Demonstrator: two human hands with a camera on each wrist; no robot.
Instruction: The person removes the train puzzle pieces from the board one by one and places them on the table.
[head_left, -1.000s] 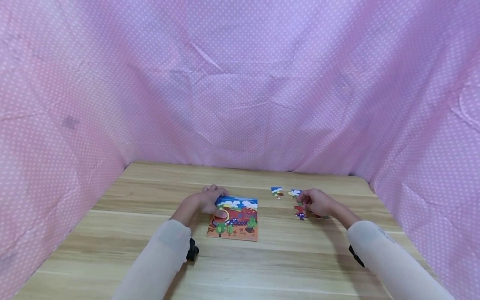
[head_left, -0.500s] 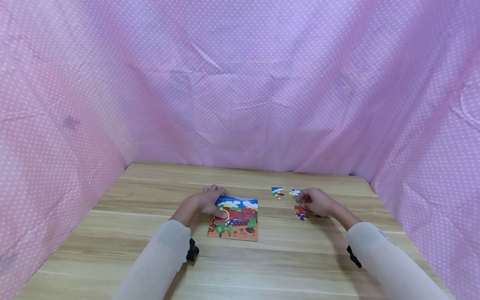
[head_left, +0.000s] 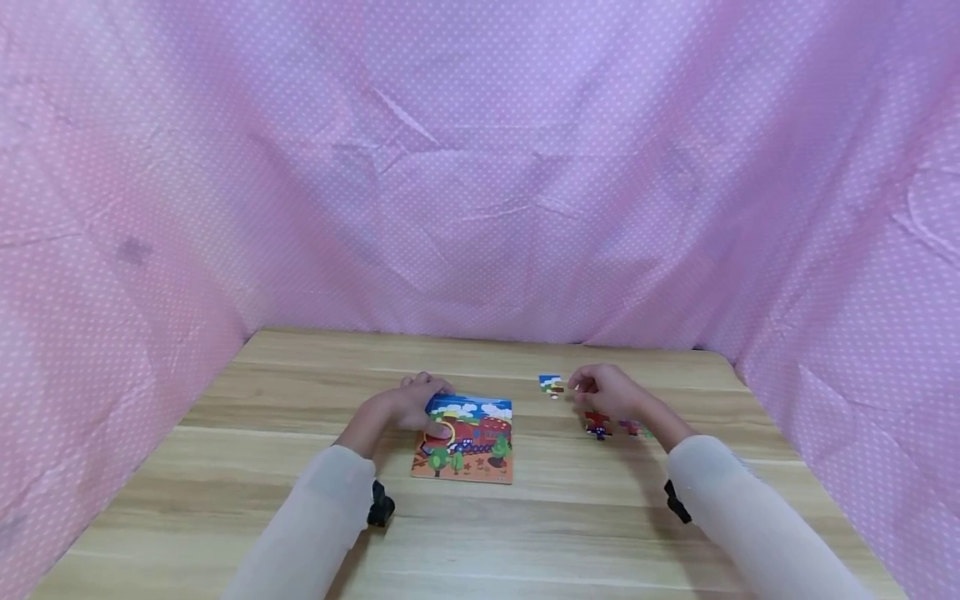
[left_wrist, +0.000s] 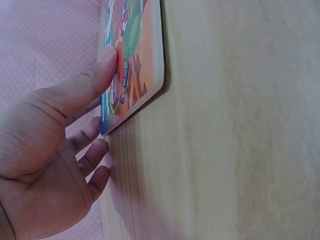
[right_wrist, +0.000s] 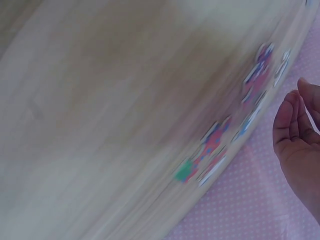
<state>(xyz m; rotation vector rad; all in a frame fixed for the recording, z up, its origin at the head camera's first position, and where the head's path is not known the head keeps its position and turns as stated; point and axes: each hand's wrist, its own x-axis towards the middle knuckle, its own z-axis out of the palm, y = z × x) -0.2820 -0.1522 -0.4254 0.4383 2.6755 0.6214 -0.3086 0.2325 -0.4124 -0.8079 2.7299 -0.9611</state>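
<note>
Pressing its thumb on the picture face of the puzzle board [head_left: 477, 450], the left hand [head_left: 406, 406] holds the board's left edge, its lower fingers [left_wrist: 93, 156] bent and slightly apart beyond it. The board lies on the wooden surface [head_left: 450, 537]. Near a blue-topped piece [head_left: 551, 384], the right hand [head_left: 609, 390] hangs above red pieces [head_left: 597, 423], its fingers loosely bent side by side, thumb tip just off them.

Smooth wood-grain tabletop [head_left: 480, 542], wrinkled cloth backdrop [head_left: 480, 167], smooth card-like picture board [head_left: 480, 448], matt cloth sleeves [head_left: 311, 512]
</note>
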